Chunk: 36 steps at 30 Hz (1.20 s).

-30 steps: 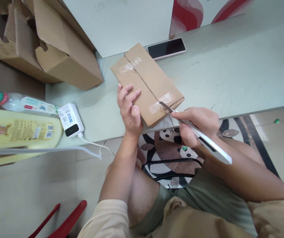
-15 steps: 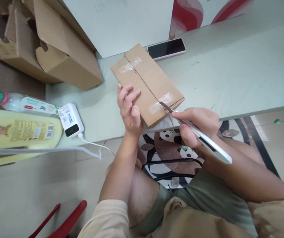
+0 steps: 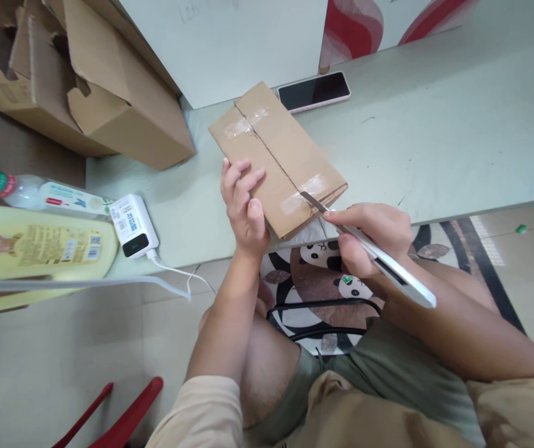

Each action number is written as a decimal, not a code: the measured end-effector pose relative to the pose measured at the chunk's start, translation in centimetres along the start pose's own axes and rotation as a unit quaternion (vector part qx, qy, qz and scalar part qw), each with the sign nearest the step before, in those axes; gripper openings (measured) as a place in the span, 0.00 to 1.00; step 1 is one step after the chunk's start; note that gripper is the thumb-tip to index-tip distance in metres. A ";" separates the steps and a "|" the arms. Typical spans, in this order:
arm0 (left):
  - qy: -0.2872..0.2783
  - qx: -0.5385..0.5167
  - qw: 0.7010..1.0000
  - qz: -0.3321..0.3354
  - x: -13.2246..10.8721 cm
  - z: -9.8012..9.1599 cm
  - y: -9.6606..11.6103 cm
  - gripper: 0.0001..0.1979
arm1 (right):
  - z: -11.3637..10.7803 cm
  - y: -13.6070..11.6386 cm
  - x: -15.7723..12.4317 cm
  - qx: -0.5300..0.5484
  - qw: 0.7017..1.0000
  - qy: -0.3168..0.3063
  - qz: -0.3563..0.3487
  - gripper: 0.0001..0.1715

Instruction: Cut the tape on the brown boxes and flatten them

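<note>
A small taped cardboard box (image 3: 276, 149) lies on the pale green table (image 3: 435, 137), its near end jutting over the table's front edge. My left hand (image 3: 243, 208) rests on the box's near left side, fingers lying flat on the cardboard with the thumb at its edge. My right hand (image 3: 372, 236) is closed round a white utility knife (image 3: 388, 264). The knife's blade tip touches the clear tape at the near end of the box's centre seam.
A phone (image 3: 313, 91) lies face up behind the box. Open cardboard boxes (image 3: 108, 93) stand at the back left. A white power bank (image 3: 132, 225) with a cable, a water bottle (image 3: 28, 191) and a yellow bottle (image 3: 33, 246) lie at the left. A panda-patterned mat (image 3: 323, 274) shows below.
</note>
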<state>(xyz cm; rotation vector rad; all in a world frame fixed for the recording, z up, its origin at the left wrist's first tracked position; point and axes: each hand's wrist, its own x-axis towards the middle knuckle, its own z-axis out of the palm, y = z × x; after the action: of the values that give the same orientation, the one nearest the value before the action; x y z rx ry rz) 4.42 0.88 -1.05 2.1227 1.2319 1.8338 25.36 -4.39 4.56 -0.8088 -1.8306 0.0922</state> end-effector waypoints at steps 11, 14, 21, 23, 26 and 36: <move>-0.041 0.006 0.998 -0.053 -0.1 -0.3 0.0 0.27 | -0.1 0.0 -0.1 -0.012 1.000 -0.011 0.003 0.11; -0.035 0.006 0.999 -0.041 -0.1 -0.3 0.0 0.27 | -0.1 0.0 -0.2 -0.009 1.000 -0.012 0.004 0.11; -0.026 0.019 0.999 -0.022 0.0 -0.2 0.0 0.25 | -0.3 -0.1 -0.2 -0.007 1.000 -0.023 0.007 0.11; -0.012 0.018 1.000 -0.001 0.0 -0.1 0.0 0.24 | -0.3 -0.1 -0.2 -0.006 1.000 -0.023 0.008 0.11; -0.007 0.013 1.000 0.014 0.2 -0.1 0.1 0.23 | -0.3 -0.2 -0.2 -0.010 1.000 -0.023 0.016 0.11; -0.019 -0.002 1.000 0.009 0.1 -0.1 0.2 0.21 | -0.1 -0.5 0.4 -0.005 1.000 0.019 -0.008 0.14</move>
<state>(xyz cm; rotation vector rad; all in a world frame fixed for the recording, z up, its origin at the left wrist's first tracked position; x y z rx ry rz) 4.43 0.80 -0.85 2.1633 1.2031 1.7918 25.12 -4.60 5.15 -0.7985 -1.8019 0.0573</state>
